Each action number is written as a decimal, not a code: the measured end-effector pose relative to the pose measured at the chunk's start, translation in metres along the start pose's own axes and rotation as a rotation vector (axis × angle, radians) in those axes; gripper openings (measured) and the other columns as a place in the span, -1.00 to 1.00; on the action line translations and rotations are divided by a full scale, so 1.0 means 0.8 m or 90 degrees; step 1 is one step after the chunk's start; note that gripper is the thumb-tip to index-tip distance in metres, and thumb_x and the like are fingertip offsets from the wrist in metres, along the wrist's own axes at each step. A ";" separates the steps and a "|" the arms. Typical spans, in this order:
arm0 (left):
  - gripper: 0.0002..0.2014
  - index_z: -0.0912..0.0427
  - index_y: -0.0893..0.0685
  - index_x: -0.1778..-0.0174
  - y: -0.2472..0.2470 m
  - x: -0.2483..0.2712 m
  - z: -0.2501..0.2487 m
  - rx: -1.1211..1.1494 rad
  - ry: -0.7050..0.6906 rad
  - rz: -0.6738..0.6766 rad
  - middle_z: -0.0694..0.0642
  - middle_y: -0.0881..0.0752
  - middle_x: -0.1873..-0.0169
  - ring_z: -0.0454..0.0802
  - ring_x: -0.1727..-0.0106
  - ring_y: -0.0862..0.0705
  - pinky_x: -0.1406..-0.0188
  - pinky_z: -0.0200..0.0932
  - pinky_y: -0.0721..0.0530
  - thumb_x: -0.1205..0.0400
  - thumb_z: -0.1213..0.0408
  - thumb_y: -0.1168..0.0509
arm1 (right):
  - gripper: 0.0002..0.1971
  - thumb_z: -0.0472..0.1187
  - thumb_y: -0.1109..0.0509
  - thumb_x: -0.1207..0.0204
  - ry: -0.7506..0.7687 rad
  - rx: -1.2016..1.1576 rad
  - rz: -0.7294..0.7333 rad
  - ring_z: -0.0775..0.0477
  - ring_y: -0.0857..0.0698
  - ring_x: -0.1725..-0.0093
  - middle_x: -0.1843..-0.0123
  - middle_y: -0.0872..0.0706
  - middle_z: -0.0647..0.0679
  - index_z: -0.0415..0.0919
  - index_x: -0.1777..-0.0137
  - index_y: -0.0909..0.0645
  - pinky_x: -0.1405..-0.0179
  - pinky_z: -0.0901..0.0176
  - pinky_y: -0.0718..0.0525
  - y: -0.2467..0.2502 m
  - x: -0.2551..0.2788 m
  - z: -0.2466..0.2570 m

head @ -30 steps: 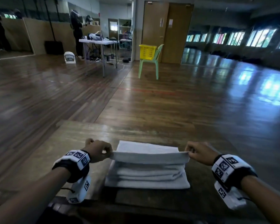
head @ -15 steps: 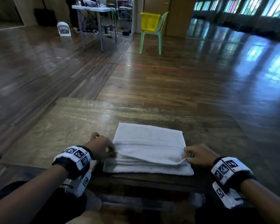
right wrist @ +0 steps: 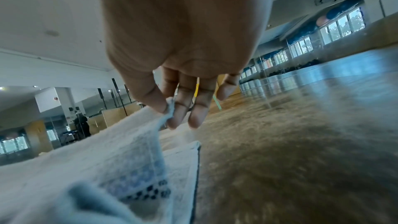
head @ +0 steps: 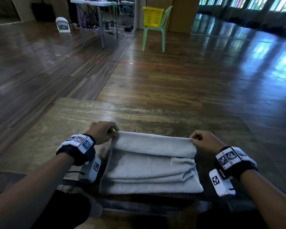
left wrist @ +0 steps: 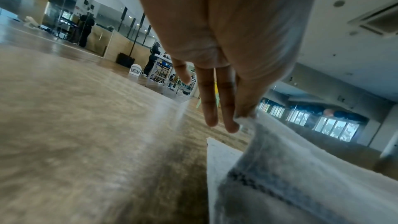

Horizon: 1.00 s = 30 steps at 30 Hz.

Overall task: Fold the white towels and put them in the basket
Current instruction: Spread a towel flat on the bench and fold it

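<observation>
A white towel lies in layers on the wooden table near its front edge. My left hand pinches the towel's top layer at its left corner, and my right hand pinches the right corner; that layer is lifted and stretched between them. In the left wrist view the thumb and a finger hold the towel corner, with the other fingers straight. The right wrist view shows the thumb and forefinger pinching the towel corner. A yellow basket sits on a green chair far across the room.
The table has bare wood beyond and to both sides of the towel. A polished wooden floor stretches to the chair. A white folding table with cables below and a small white fan stand at the back left.
Both hands have lifted the towel's top layer off the stack and carried it away from me, toward the far edge. The head view has dipped toward the table.
</observation>
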<state>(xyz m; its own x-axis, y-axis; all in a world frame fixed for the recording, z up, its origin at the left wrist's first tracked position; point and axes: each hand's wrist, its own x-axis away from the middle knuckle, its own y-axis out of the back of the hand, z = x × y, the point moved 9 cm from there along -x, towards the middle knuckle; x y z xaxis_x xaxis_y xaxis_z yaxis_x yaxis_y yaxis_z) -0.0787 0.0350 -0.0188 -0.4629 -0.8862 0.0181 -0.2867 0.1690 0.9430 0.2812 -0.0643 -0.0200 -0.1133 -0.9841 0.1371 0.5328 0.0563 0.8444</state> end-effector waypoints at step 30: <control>-0.85 0.05 -0.77 -0.02 -0.041 -0.064 0.012 -0.037 0.026 0.085 0.00 -0.76 0.02 -0.02 0.08 -0.67 0.08 -0.09 -0.68 -0.60 0.20 -0.33 | -0.93 -0.28 -0.38 -0.50 -0.046 0.014 0.079 0.12 -0.63 0.23 0.16 -0.71 0.00 -0.11 0.14 -0.66 0.20 0.27 -0.58 -0.033 -0.065 -0.023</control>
<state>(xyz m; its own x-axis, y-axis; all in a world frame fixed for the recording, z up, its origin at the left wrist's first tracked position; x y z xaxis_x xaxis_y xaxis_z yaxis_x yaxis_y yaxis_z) -0.0539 0.0789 -0.0541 -0.4593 -0.8742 0.1577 -0.1752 0.2632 0.9487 0.2885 -0.0180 -0.0588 -0.1084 -0.9547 0.2772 0.5280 0.1809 0.8297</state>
